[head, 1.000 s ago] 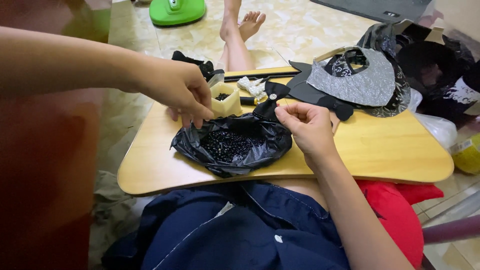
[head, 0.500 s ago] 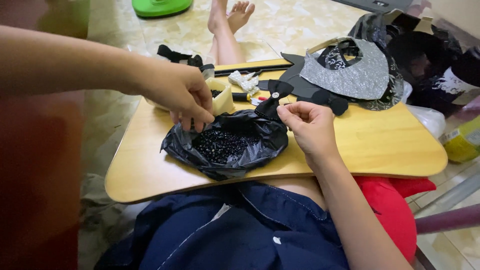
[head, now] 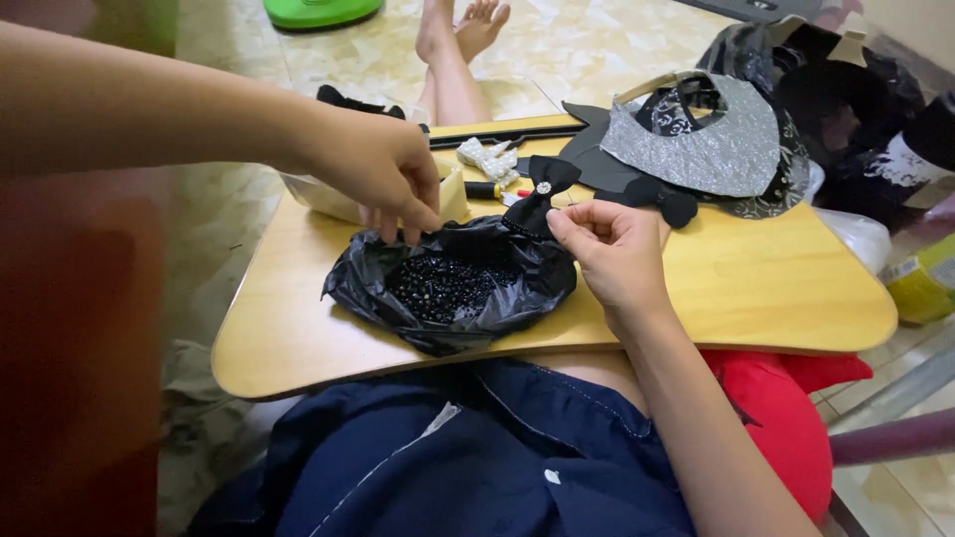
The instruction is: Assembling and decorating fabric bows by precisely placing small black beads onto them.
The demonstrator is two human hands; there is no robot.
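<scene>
A crumpled black plastic bag [head: 358, 288] lies open on a wooden lap table [head: 756, 288], with several small black beads [head: 443, 286] heaped inside. My left hand [head: 383, 169] reaches over the bag's far rim, and its fingertips pinch the plastic there. My right hand [head: 617, 254] hovers at the bag's right rim. Its thumb and forefinger are pinched together on something too tiny to make out. A black bow with a sparkling centre [head: 542, 189] lies just beyond my right fingertips.
A silver glitter collar piece [head: 716, 139] on black cut-outs lies at the table's back right, next to a pale box [head: 453, 194] and a white bow [head: 487, 156]. Bare feet [head: 463, 25] rest on the tiled floor beyond. There is a red cushion [head: 776, 418] under my right arm and black bags [head: 856, 89] at the far right.
Both hands stay at the bag's rim. My head view has shifted a little, so the table sits slightly differently in the picture.
</scene>
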